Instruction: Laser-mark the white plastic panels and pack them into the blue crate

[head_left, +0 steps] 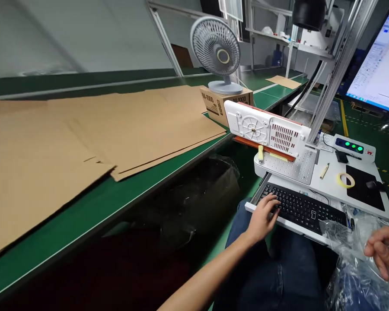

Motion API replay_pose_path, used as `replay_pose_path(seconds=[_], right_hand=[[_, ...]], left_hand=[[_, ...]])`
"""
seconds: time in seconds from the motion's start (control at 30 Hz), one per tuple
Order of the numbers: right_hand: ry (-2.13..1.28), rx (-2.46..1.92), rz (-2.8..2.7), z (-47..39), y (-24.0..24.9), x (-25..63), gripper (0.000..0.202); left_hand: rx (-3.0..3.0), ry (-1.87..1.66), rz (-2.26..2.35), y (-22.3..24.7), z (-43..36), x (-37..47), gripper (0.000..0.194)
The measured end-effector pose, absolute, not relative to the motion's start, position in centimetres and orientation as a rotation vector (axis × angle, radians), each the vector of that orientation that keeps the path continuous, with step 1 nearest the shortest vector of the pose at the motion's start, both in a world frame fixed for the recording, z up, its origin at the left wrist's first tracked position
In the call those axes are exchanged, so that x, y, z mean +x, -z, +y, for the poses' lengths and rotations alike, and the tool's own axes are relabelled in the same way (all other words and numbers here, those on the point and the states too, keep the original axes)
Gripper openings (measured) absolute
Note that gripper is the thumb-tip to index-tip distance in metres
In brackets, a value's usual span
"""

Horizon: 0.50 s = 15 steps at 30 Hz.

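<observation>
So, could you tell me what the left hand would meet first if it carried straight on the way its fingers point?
The left hand already rests its fingers on the black keyboard, pointing up and right. Going straight on, it would slide across the keys and probably meet the white perforated plate next, though depth is unclear.

Black keyboard [300,208], green table [84,216], brown cardboard [84,125], white perforated panel [267,128], grey fan [215,48], yellow tape roll [346,180], clear plastic bag [353,263]
</observation>
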State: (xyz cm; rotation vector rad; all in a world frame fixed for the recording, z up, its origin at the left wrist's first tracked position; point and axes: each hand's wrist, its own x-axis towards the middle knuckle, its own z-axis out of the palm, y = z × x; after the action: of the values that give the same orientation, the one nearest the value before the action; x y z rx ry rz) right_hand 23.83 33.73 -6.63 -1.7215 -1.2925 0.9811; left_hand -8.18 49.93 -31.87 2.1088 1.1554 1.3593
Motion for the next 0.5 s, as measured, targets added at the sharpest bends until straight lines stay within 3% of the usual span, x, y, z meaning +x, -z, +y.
replay_pose_path(seconds=[0.13, 0.3, 0.5], right_hand=[[-1.199, -1.708, -1.079, 30.0, 7.9, 22.9, 0.062], [-1.475, -1.607, -0.958, 28.5, 10.8, 20.9, 0.059], [-1.658, -1.493, -1.048, 30.0, 16.7, 20.2, 0.056]], left_hand=[[2.242, -1.240, 1.038, 31.7, 48.6, -3.8, 0.028], [2.400, -1.038, 1.008, 31.6, 47.9, 0.5, 0.031], [2.551, -0.780, 1.001, 32.4, 47.4, 4.5, 0.057]])
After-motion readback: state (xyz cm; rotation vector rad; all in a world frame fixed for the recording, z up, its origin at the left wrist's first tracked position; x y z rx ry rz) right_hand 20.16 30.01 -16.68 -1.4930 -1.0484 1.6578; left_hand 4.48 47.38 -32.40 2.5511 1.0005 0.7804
